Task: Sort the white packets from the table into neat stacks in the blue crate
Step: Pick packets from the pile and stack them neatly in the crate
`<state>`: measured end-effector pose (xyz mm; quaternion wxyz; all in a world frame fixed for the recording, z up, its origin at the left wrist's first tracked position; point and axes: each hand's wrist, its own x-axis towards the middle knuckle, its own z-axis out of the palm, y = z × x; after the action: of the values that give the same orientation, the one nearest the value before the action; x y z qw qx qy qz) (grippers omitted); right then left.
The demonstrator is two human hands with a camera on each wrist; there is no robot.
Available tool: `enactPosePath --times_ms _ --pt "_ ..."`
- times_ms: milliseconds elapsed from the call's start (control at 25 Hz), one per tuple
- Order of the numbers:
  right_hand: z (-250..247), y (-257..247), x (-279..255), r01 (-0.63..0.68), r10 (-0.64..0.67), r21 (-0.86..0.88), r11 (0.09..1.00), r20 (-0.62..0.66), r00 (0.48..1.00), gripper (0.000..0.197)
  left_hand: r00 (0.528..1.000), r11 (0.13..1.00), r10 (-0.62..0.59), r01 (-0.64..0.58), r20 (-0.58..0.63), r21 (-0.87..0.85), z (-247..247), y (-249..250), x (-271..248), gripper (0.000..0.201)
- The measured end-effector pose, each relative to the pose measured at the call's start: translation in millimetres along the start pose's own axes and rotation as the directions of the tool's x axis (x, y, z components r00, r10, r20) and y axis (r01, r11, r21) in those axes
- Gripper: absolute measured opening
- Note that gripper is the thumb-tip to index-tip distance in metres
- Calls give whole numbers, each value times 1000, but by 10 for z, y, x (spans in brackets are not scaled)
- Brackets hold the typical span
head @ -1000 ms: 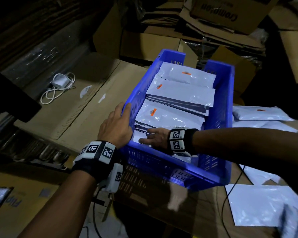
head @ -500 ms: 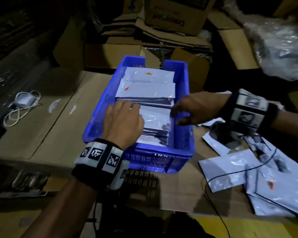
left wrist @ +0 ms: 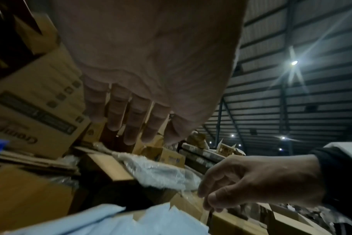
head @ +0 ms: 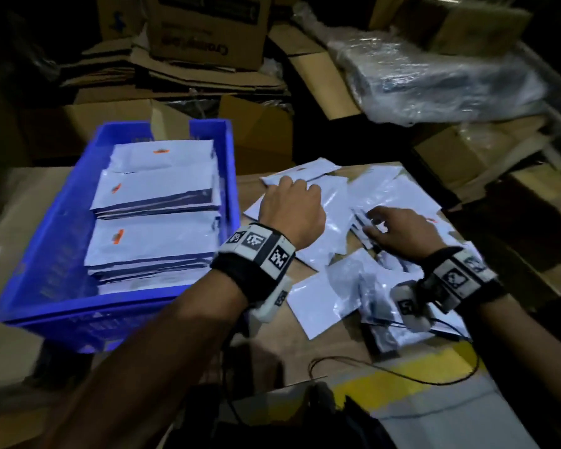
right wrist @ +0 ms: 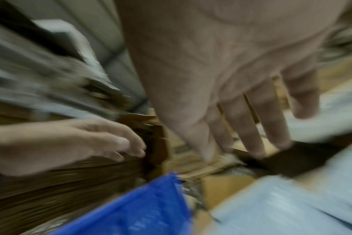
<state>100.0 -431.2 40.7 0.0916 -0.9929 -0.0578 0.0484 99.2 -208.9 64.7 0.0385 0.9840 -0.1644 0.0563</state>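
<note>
Left grip (head: 292, 209): the hand lies palm-down over the loose white packets (head: 331, 228) on the bench (head: 305, 351), just right of the blue crate (head: 46, 254). The head view shows its knuckles bent, while the left wrist view shows the fingers (left wrist: 135, 120) extended and holding nothing. Judged state: relaxed and wide, not closed on a packet.

Right grip (head: 399, 228): the hand reaches into the same pile from the right. The fingertips touch the edge of a small fanned bundle of packets (head: 365, 231). The right wrist view is motion-blurred and shows spread fingers (right wrist: 251, 124). Judged state: wide, in contact but not yet gripping.

Task items: three stacks (head: 156, 222) already lie in a row inside the crate, overlapping from far to near, with edges roughly aligned. The remaining packets lie scattered and overlapping on the bench to the right of the crate. A thin black cable (head: 386, 374) crosses the bench near the front edge.

Step in hand: collection of the next batch from the pile.

Next move, as judged: gather several packets, square their edges between both hands, then carry them left over the crate wall onto a stack. The packets look glossy, so a firm pinch is probably required to prevent fanning.
</note>
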Motion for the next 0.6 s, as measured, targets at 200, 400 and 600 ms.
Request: enactPosePath --times_ms 200,400,600 --pt "485 971 324 -335 349 276 901 -1 937 48 968 965 8 58 250 -256 742 475 746 39" --pt "696 1789 780 -462 544 559 688 24 839 57 918 828 -80 278 388 -487 1389 996 1460 53" --pt "722 2384 1283 -512 597 570 642 47 801 70 906 841 -149 327 397 -430 1813 1345 2021 53"
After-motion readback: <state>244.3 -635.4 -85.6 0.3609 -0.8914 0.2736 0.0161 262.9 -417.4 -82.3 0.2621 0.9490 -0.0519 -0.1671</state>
